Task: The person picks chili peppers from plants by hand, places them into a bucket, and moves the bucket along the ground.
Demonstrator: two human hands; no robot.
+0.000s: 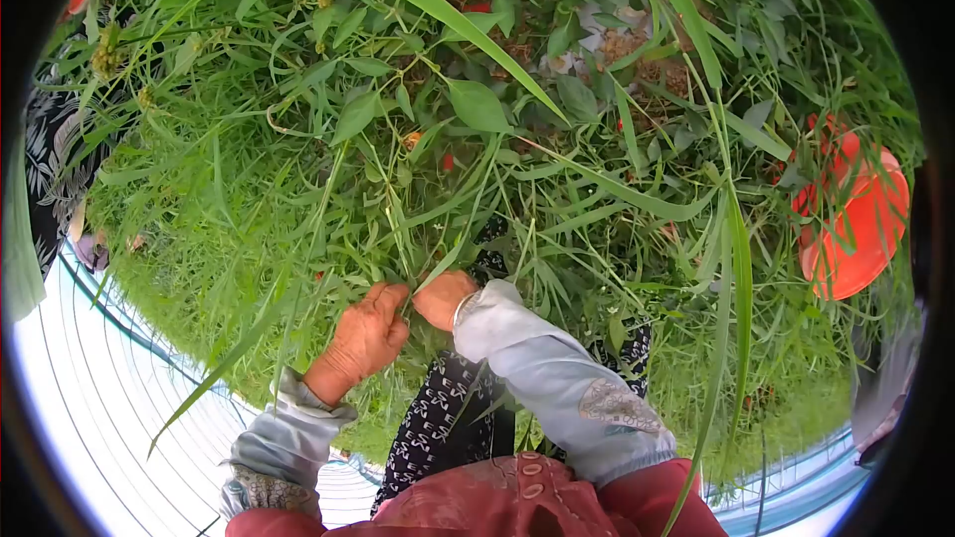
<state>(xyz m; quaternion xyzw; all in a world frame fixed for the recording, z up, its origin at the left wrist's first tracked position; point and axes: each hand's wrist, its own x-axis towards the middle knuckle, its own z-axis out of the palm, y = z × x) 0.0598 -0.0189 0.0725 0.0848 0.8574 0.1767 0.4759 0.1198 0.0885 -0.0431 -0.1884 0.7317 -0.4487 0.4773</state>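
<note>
Low among green plants, my left hand (366, 338) is closed, its fingertips pressed together beside thin plant stems (400, 229). Close to its right, my right hand (444, 299) is also closed, with its fingers partly hidden by leaves. What either hand grips is too small or covered to make out. Above the hands, a red pepper (448, 161) and an orange one (410, 140) show between broad pepper leaves (477, 105). Long grass blades cross in front of the plants.
A red-orange plastic bucket (863, 229) lies tilted in the grass at the right. Patterned dark cloth (60, 149) shows at the far left, likely another person's clothing. Dry brown litter (637, 55) lies at the back. My patterned trouser legs (438, 413) stand among the weeds.
</note>
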